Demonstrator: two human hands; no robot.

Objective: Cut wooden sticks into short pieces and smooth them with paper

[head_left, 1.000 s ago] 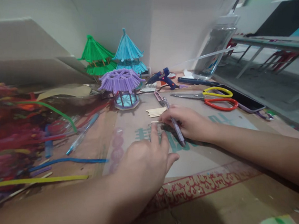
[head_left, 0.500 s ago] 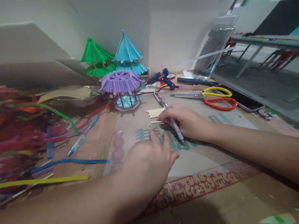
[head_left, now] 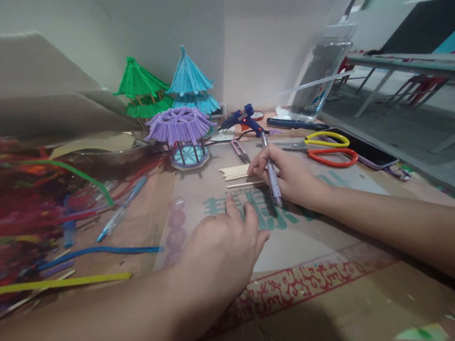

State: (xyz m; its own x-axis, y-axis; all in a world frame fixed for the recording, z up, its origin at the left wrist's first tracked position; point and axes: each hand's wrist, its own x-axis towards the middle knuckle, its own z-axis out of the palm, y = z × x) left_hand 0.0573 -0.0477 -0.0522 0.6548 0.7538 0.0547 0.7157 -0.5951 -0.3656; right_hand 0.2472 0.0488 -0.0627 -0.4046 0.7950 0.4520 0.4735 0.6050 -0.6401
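My right hand [head_left: 288,173] is closed around a pale purple patterned pen [head_left: 272,177], which slants upward between the fingers. Its fingertips are by a thin wooden stick [head_left: 244,184] lying on the sheet. Just behind that stick lies a bundle of several short wooden sticks [head_left: 233,172]. My left hand [head_left: 229,244] rests with its fingers apart, index and middle fingertips pointing at a faint strip with tick marks [head_left: 245,191], perhaps a clear ruler. Beneath both hands is a pale sheet with green lettering [head_left: 288,247]. Small pink-handled snips [head_left: 240,151] lie behind the sticks.
A small purple-roofed pavilion model [head_left: 187,137] stands ahead, with green [head_left: 141,88] and blue [head_left: 189,79] ones behind. Further right are a glue gun [head_left: 243,119], scissors [head_left: 328,149], a phone [head_left: 367,149] and a clear container [head_left: 318,79]. Coloured pipe cleaners [head_left: 10,208] crowd the left.
My right hand has lifted slightly and shifted right, and the pen in it has turned more upright. More of the single stick shows. My left hand has stayed nearly in place.
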